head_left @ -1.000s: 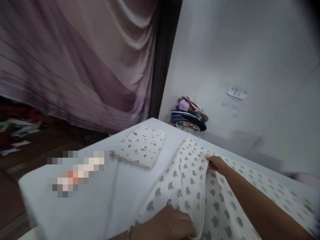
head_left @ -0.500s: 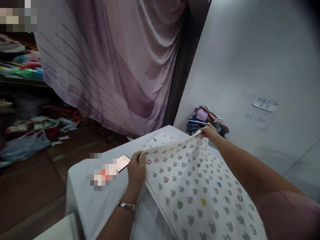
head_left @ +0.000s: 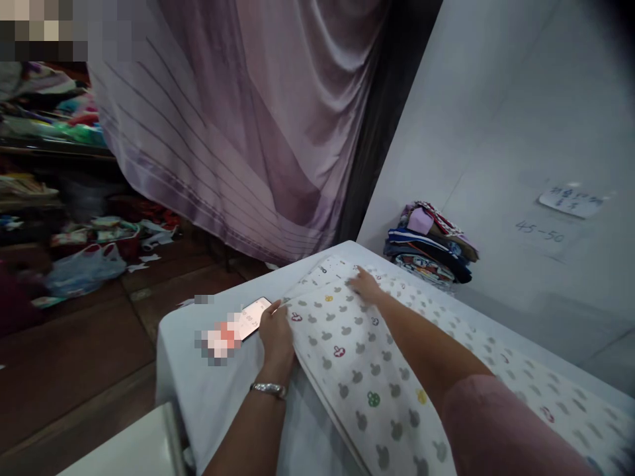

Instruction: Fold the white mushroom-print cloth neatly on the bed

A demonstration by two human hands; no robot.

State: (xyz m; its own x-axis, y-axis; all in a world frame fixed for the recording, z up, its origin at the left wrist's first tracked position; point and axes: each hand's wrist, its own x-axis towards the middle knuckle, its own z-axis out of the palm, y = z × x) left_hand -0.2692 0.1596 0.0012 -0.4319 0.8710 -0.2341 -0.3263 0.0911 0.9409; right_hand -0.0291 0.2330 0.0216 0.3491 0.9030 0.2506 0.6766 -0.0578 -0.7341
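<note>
A white cloth (head_left: 342,363) printed with grey, red, green and yellow mushroom-like shapes lies over the white-covered table (head_left: 223,390) and stretches off to the right. My left hand (head_left: 276,338), with a silver bracelet at the wrist, is closed on the cloth's left corner. Further along the far edge, my right hand (head_left: 367,285) rests on the cloth with its fingers apart; its fingertips are slightly blurred. A second white fabric piece with small dark prints (head_left: 317,272) lies partly under the cloth. Beside my left hand is a lit phone (head_left: 255,317), partly pixelated.
A stack of folded clothes (head_left: 429,244) stands at the table's far right, against a white wall (head_left: 520,119) with a paper note (head_left: 570,199). A purple curtain (head_left: 258,132) hangs behind. Plastic bags (head_left: 89,268) lie on the floor at left. A pale surface (head_left: 129,446) is near the lower left.
My right hand has let go of the raised corner and come down leftward onto the cloth. The cloth has settled flat on the right. My left hand keeps its corner. The view has shifted slightly left.
</note>
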